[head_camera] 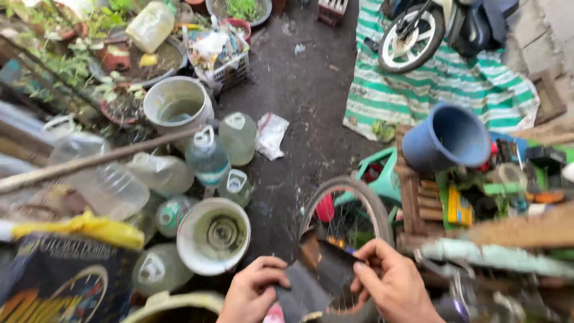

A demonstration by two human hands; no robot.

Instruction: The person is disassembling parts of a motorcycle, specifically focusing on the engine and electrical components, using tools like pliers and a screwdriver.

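Both hands on black rubber strip, low centre, in front of the wheel.
Left hand [254, 290] and right hand [391, 281] pinch strip [317, 278]; bicycle wheel [347, 215] behind, two white buckets [213, 236], blue bucket [447, 137] right.

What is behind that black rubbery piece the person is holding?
Behind the black rubber piece, held by the left hand and right hand, stands a spoked bicycle wheel. Its lower rim and hub are covered, so they cannot be seen.
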